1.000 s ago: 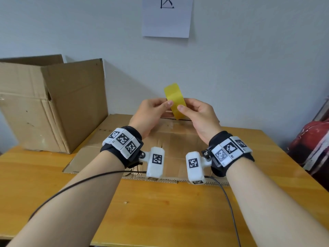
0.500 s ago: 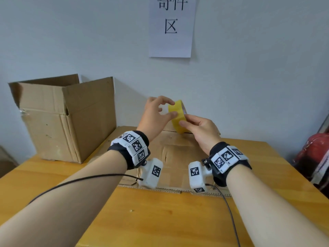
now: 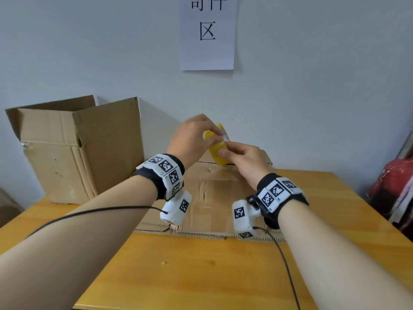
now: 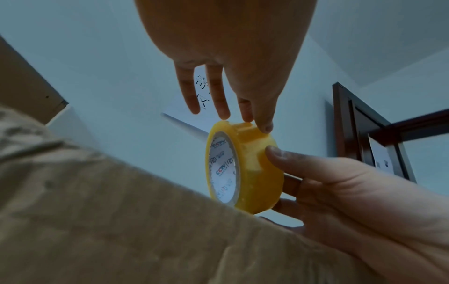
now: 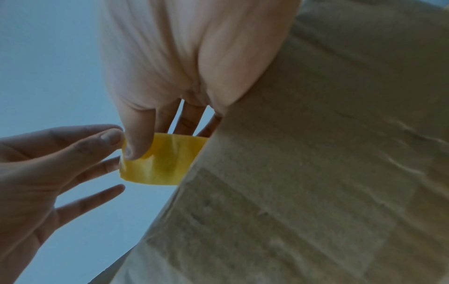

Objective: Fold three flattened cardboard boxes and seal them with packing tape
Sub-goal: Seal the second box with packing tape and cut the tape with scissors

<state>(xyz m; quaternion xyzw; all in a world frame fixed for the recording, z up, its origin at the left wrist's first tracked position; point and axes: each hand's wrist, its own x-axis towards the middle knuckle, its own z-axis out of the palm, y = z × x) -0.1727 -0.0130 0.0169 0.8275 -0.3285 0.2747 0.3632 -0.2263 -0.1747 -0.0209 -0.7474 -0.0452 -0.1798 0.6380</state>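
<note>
A yellow packing tape roll (image 3: 216, 151) is held up in the air above the flattened cardboard box (image 3: 214, 198) lying on the wooden table (image 3: 201, 271). My right hand (image 3: 232, 153) grips the roll from the right, thumb on its outer band and fingers behind it. In the left wrist view the tape roll (image 4: 255, 173) stands on edge, its white printed core facing left. My left hand (image 4: 243, 107) reaches over the top, and its thumb and fingertips pinch at the upper rim. From the right wrist view only part of the tape roll (image 5: 162, 163) shows.
An erected cardboard box (image 3: 78, 151) with open flaps stands at the table's back left against the wall. A paper sign (image 3: 207, 34) hangs on the wall. A red bundle (image 3: 393, 186) lies off the right edge. Cables trail from both wrists.
The roll has turned more edge-on between the hands. My left hand has slid from the roll's left side up over its top rim. The view has tilted upward.
</note>
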